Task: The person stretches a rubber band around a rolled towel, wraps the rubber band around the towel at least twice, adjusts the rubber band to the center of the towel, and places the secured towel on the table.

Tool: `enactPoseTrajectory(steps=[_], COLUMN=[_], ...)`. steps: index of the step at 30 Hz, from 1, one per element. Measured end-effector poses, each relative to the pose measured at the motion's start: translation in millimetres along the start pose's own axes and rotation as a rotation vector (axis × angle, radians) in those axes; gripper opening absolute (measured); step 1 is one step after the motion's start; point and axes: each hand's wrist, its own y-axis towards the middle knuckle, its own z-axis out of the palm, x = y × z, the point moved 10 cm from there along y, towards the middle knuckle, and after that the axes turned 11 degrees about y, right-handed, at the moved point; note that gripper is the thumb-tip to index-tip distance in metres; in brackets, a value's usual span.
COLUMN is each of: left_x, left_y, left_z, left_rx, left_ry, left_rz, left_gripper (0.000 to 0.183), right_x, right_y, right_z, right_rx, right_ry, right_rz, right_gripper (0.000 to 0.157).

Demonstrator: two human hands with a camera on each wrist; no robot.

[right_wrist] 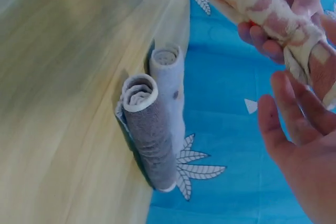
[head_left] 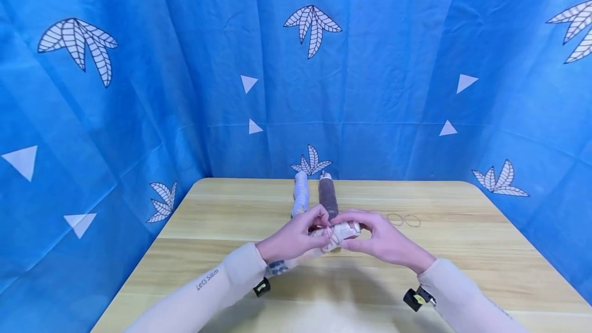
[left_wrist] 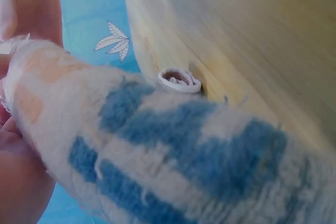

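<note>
A rolled towel (head_left: 343,233), cream with blue, orange and mauve patches, is held slantwise over the table between both hands. My left hand (head_left: 296,237) grips it around the middle, thumb on the near side and fingers curled on the far side. At its far right end, my right hand (head_left: 386,235) holds it between thumb and fingers. The right wrist view shows the towel (right_wrist: 268,11) narrowed near that end, with a loose fold hanging there. In the left wrist view, the blue-patched part of the towel (left_wrist: 184,140) covers most of the scene.
Behind the hands, a dark grey-brown rolled towel (head_left: 328,194) and a pale lavender rolled towel (head_left: 301,189) lie side by side. Two thin bands (head_left: 411,221) rest on the wooden table (head_left: 222,209) to the right. A blue patterned curtain (head_left: 388,76) surrounds the table's back and sides.
</note>
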Motion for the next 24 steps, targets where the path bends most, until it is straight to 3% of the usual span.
enactPoseTrajectory(steps=[11, 14, 20, 24], left_x=[-1.5, -9.1, -34.6, -43.9], left_y=[-1.2, -3.3, -11.3, -16.2], left_z=[5.5, 4.9, 5.4, 7.6], left_rx=[0.037, -0.003, -0.16, -0.209], left_ry=[-0.095, 0.031, 0.49, 0.599], left_rz=[-0.037, 0.025, 0.27, 0.382], left_gripper=[0.021, 0.026, 0.032, 0.04], right_x=[6.6, 4.8, -3.4, -6.0], right_y=[1.6, 2.0, 1.8, 2.2], right_z=[2.3, -2.0, -12.4, -15.0], right_rx=[-0.007, -0.052, -0.138, -0.153], right_ry=[-0.055, -0.071, 0.008, 0.049], right_rz=[-0.007, 0.024, 0.122, 0.147], right_gripper=[0.028, 0.024, 0.024, 0.027])
